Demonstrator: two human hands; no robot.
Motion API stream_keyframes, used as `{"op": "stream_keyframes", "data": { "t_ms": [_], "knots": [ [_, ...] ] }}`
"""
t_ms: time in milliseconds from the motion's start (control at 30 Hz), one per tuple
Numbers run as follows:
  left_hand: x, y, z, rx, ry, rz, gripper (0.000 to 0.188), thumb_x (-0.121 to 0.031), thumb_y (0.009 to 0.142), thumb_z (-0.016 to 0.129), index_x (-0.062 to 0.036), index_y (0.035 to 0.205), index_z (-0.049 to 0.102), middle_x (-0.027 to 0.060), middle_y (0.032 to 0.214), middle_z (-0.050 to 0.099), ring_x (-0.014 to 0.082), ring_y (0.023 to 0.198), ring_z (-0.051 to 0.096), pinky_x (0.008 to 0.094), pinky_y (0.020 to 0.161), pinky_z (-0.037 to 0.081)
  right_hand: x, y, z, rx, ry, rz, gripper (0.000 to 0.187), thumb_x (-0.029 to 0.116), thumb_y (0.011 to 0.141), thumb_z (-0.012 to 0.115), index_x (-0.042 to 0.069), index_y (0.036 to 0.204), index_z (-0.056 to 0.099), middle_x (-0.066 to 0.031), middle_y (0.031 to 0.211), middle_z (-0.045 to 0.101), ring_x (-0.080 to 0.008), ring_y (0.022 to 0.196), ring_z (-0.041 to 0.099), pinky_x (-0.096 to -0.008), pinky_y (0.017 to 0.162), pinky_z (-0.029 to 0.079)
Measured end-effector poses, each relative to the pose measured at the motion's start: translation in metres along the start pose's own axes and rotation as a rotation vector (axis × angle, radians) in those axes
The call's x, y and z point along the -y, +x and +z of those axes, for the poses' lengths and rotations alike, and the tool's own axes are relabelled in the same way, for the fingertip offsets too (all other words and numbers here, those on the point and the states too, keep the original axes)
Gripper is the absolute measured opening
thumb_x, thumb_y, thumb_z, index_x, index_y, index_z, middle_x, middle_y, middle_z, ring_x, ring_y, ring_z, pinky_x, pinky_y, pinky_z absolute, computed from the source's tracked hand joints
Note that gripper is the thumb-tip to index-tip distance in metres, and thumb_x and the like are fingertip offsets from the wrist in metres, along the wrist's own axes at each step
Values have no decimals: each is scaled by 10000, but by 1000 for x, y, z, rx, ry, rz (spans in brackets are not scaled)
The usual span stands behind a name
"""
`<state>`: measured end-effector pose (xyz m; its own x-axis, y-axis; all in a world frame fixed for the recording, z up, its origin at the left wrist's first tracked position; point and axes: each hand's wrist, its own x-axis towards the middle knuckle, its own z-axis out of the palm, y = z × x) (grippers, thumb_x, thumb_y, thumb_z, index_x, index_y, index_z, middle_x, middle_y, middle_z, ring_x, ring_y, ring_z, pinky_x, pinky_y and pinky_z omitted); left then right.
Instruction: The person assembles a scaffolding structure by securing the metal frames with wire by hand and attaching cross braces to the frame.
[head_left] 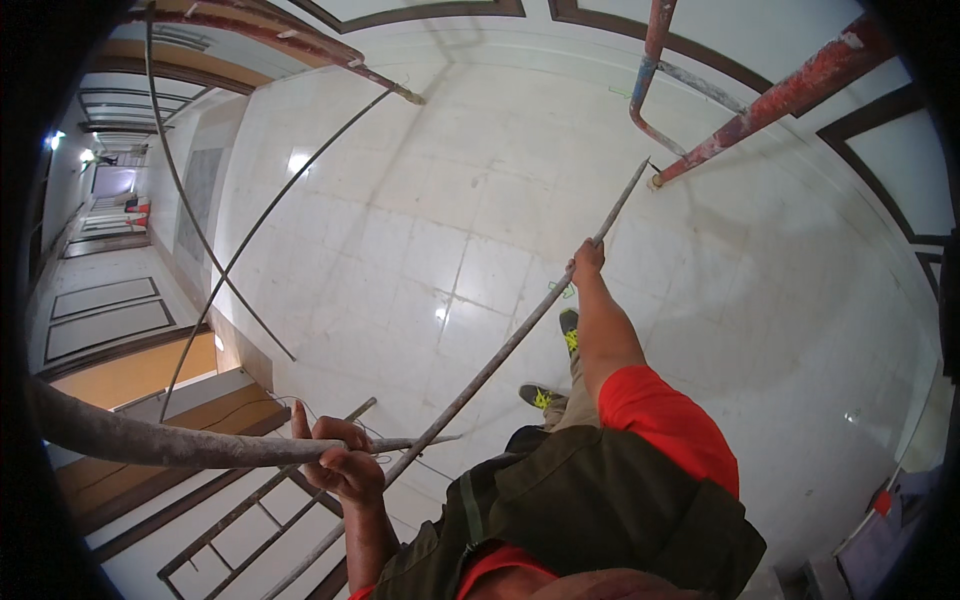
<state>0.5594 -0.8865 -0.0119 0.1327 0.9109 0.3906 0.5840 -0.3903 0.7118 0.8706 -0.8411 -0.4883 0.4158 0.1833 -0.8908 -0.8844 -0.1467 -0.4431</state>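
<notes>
My right hand (588, 260) is closed round a long, thin, whitish-grey metal pole (512, 345) that slants from the lower left up to the foot of a red scaffold frame (770, 115). The pole's flattened far tip is close to that frame's leg. At the lower left, my left hand (345, 465) grips a second grey pole (190, 447), one finger sticking up beside it. This pole runs in from the left rim and crosses the first one just right of my left hand. Whether the two are joined there, I cannot tell.
Another red scaffold frame (300, 42) stands at the far left, with thin crossed braces (228, 270) beside it. A ladder-like metal frame (262, 515) is at the lower left. Shiny pale tiles (420, 210) cover the floor; a corridor (115, 205) stretches away left.
</notes>
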Motion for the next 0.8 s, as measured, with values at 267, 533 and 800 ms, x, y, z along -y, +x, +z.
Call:
{"op": "stream_keyframes", "data": {
  "t_ms": [267,533,800],
  "knots": [
    [-2,4,2,-9,-4,-12,874,-650,992,339,73,1478,262,7,587,430,61,438,348,226,373,323,-8,16,-17,34,43,-10,162,333,1001,435,243,1136,436,-46,756,467,-199,470,447,-379,435,416],
    [-6,0,7,67,10,13,895,-654,991,322,108,1456,255,3,572,416,67,439,375,226,400,366,-6,17,-33,-37,19,18,148,356,1025,439,233,1107,442,-49,689,455,-191,467,426,-366,420,395],
    [11,-12,8,107,-147,-15,851,-609,986,442,97,1445,317,-12,579,412,54,464,353,220,418,327,-7,14,-58,-3,-479,-97,596,321,981,541,147,1455,225,-163,890,581,-273,580,585,-422,465,513]
  ]
}}
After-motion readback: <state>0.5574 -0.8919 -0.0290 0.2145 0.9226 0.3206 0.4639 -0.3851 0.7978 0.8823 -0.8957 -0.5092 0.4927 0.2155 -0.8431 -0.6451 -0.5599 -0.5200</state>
